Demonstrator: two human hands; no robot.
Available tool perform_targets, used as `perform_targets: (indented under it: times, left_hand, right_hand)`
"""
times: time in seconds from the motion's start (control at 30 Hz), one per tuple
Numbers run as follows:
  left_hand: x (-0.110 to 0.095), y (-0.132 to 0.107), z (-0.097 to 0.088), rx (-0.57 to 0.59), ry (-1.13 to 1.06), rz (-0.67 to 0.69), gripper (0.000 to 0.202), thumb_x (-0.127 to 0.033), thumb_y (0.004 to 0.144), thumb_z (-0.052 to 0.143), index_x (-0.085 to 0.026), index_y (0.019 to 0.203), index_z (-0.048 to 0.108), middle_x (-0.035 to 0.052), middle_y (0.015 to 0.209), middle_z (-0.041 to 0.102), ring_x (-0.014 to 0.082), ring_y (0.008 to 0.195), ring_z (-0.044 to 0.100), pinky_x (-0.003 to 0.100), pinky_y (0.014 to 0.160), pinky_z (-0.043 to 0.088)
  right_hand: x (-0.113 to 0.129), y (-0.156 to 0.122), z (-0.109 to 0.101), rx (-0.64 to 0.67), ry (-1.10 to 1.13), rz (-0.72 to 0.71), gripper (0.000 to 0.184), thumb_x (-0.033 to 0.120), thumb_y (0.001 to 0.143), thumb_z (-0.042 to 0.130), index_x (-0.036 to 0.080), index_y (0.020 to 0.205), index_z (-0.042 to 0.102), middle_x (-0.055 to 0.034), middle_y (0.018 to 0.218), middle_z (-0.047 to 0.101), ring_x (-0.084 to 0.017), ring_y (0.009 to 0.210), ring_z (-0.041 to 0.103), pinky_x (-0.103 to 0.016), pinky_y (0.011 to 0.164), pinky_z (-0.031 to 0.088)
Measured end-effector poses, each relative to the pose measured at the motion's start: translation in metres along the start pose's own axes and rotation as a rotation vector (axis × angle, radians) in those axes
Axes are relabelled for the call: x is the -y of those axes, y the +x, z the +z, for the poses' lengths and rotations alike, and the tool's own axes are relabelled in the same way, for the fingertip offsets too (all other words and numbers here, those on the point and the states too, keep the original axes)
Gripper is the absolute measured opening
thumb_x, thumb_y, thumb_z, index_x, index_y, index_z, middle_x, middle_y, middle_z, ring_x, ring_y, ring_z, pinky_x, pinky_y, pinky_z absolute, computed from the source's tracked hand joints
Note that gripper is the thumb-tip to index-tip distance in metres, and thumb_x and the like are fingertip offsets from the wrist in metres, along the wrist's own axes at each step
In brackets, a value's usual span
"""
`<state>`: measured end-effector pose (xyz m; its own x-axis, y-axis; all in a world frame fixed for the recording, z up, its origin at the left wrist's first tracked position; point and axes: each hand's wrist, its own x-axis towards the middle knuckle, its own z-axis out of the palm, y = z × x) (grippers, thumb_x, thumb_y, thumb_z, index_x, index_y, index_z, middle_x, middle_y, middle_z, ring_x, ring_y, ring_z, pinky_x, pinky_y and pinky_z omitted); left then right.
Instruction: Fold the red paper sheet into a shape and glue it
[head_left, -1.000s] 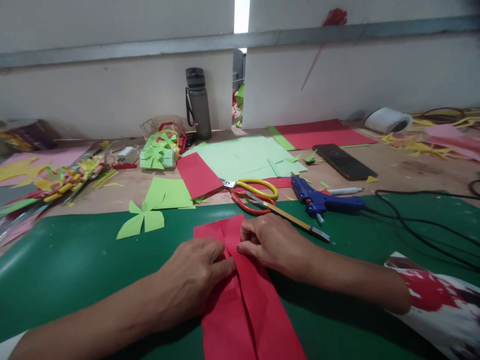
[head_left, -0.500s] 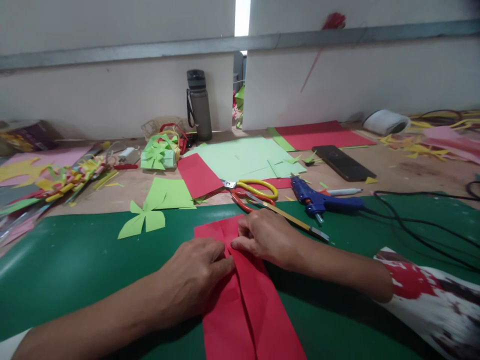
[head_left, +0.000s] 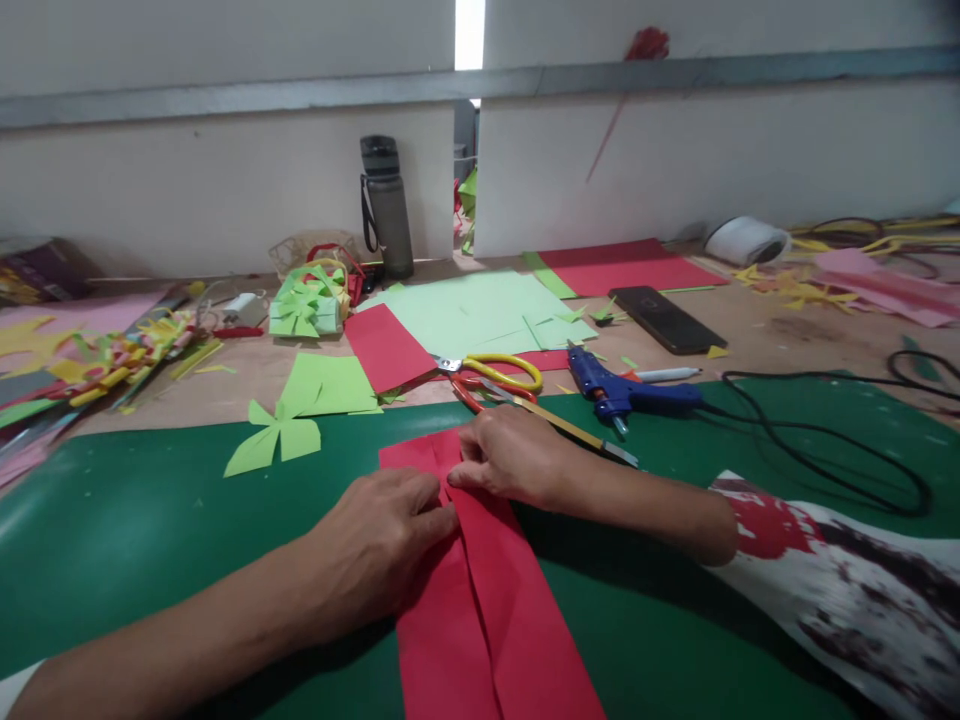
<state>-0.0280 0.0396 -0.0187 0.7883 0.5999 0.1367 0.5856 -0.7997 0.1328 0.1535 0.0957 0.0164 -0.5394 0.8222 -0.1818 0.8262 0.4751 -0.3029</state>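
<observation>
Red paper (head_left: 517,620), one folded sheet, is pinned by left hand (head_left: 375,545) and right hand (head_left: 514,455), both grips open flat.

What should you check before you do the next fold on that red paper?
1. Red paper flat on the green mat: ok.
2. Left hand and right hand both on its middle seam: ok.
3. Flap edges meeting under the fingers: cannot tell, hidden.
4. Scissors off the paper: ok.
5. Glue gun off the paper: ok.
6. Yellow-handled tool well away from the right hand: not ok, it lies close.
</observation>
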Motion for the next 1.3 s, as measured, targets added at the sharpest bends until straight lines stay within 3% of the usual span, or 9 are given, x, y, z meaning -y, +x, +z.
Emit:
perform_targets:
  times: [0.83,1.3]
  left_hand:
    - [-0.004,0.002,-0.011,0.104,-0.052,-0.033,0.023,-0.016,0.089,0.038,-0.019,0.073,0.053,0.0023,0.069,0.047,0.0142,0.058,0.035,0.029,0.052,0.017]
    - [-0.008,0.003,-0.021,0.211,0.036,0.046,0.011,-0.015,0.083,0.045,-0.021,0.074,0.048,0.0023,0.074,0.042,0.0162,0.06,0.034,0.03,0.052,0.014]
  right_hand:
    - [-0.016,-0.037,-0.012,0.151,0.091,0.063,0.024,0.03,0.075,0.065,0.017,0.057,0.057,0.0064,0.046,0.041,-0.008,0.047,0.035,-0.024,0.047,0.018]
    - [-0.019,-0.044,-0.01,0.141,0.103,0.054,0.021,0.026,0.074,0.065,0.017,0.058,0.053,0.0056,0.05,0.046,-0.008,0.048,0.038,-0.023,0.046,0.018]
